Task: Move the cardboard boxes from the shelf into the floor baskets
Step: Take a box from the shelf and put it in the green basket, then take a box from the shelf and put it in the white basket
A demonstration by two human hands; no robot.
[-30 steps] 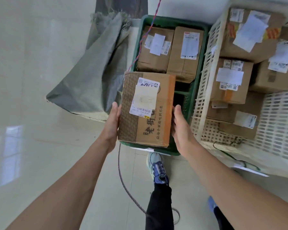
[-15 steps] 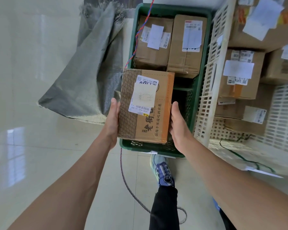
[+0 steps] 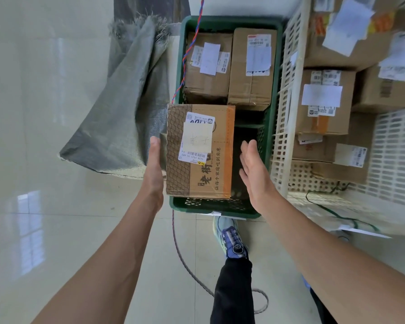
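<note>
Cardboard box (image 3: 200, 150): left hand (image 3: 153, 169) lies flat against its side, right hand (image 3: 253, 169) spread open, apart.

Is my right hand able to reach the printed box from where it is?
Probably yes: the right hand is open beside the printed box, nothing between them but a gap in the green basket.

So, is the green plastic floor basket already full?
Not full. The green basket has two cardboard boxes at its far end and a net-printed cardboard box at near left; near right is bare.
</note>
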